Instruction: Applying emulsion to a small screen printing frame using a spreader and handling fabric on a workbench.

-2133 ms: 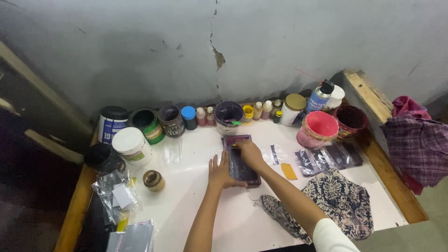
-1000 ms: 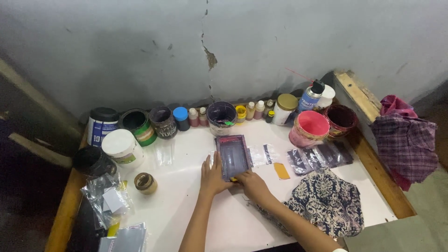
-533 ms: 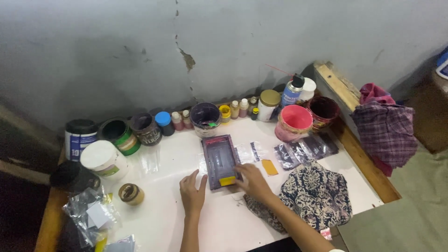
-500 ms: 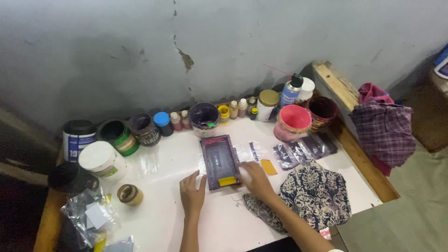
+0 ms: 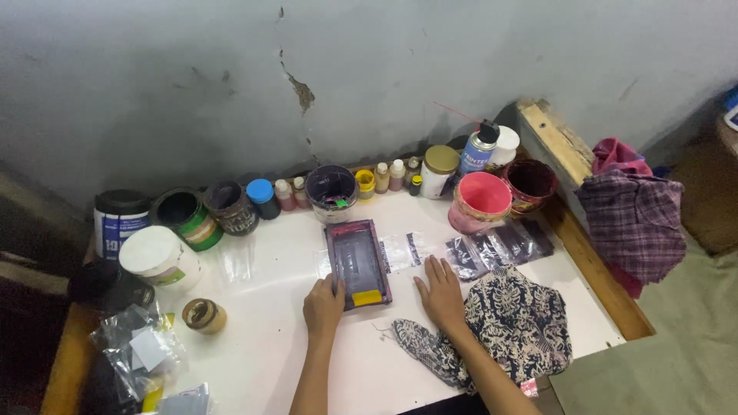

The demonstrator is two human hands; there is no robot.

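Resting flat at frame centre, left hand [image 5: 324, 305] touches the lower left corner of the small purple-framed screen [image 5: 357, 263]. Right hand [image 5: 441, 293] has come off the frame, fingers spread, gripping nothing, beside the patterned cloth [image 5: 513, 323]. Screen now lies released on the white table [image 5: 261, 338].

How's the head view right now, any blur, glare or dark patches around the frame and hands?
Head view: soft but readable; the frame and both hands, left and right, are evenly lit on the white table, no glare. The left edge by the dark jars falls into shadow. Straight edges bow slightly toward the corners.
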